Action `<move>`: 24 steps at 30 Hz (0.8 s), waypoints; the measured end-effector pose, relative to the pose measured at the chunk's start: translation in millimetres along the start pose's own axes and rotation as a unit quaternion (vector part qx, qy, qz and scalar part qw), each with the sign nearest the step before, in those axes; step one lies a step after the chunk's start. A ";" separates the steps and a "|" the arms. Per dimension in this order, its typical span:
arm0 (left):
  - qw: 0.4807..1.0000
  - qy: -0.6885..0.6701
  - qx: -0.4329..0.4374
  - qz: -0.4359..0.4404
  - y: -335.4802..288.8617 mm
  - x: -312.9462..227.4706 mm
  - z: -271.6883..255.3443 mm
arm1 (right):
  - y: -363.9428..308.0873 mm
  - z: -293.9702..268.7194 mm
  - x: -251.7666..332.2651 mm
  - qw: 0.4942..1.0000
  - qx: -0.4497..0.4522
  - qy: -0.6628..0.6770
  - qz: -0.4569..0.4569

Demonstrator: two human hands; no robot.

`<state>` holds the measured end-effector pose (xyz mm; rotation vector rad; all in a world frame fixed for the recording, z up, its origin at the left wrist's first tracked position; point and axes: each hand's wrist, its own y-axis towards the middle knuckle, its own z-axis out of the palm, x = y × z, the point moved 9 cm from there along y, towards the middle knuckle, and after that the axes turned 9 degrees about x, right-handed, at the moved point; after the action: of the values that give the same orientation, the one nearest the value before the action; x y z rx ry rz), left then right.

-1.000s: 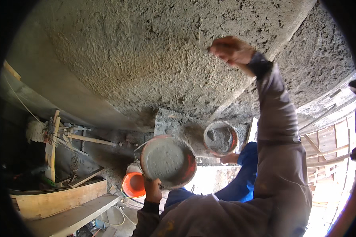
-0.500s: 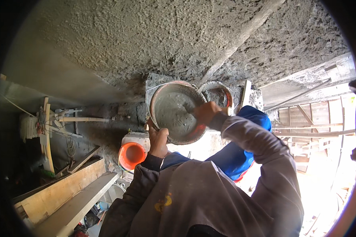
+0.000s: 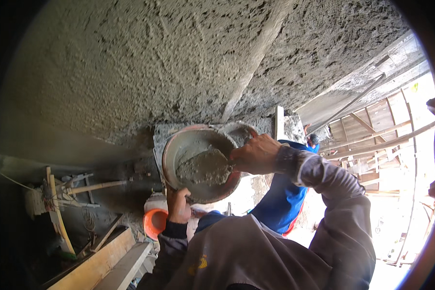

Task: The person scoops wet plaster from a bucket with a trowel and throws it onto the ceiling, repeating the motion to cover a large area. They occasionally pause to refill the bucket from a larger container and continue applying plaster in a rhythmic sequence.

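A wide round bucket (image 3: pixel 166 166) of wet grey mortar stands tilted in front of me, close to the wall. My left hand (image 3: pixel 179 205) is closed on the bucket's near-left rim, thumb up. Over the bucket's right side my right hand (image 3: pixel 256 154) grips what looks like a trowel, its handle mostly hidden by my fingers. A thick heap of mortar (image 3: pixel 205 166) covers the trowel's blade, inside the bucket. Just behind to the right is a second, smaller bucket (image 3: pixel 249 129), partly hidden by my right hand.
The rough plastered wall (image 3: pixel 179 63) rises ahead, with a pale straight strip (image 3: pixel 258 60) running up it. An orange bucket (image 3: pixel 155 222) stands lower left. Wooden planks (image 3: pixel 101 261) and tied poles (image 3: pixel 58 208) lie left. Another person (image 3: pixel 313 141) shows far right, beyond my blue-clad knee.
My right hand has come up and slightly right, and a heap of mortar now shows raised at its fingers. My left hand stays on the rim; the view has shifted.
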<state>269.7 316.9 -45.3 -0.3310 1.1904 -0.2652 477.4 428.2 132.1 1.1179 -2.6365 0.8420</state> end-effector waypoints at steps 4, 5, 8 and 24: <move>0.981 -0.182 -0.038 -0.059 9.5 8.3 14.2 | 0.3 -43.0 -36.0 0.985 0.047 0.109 -0.123; 0.981 -0.186 -0.036 -0.043 13.2 5.6 17.6 | 3.7 -56.2 -44.5 0.969 0.054 0.147 -0.189; 0.987 -0.139 -0.060 -0.055 25.5 10.0 16.1 | 35.7 -62.8 -107.6 0.911 0.255 0.319 -0.055; 0.998 -0.041 -0.035 0.038 13.8 -23.5 26.1 | 22.1 1.0 -56.1 0.949 0.003 -0.300 0.098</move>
<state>286.2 341.3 -21.7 -0.3545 1.1301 -0.1431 501.7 474.5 102.0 1.2937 -3.2846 0.6050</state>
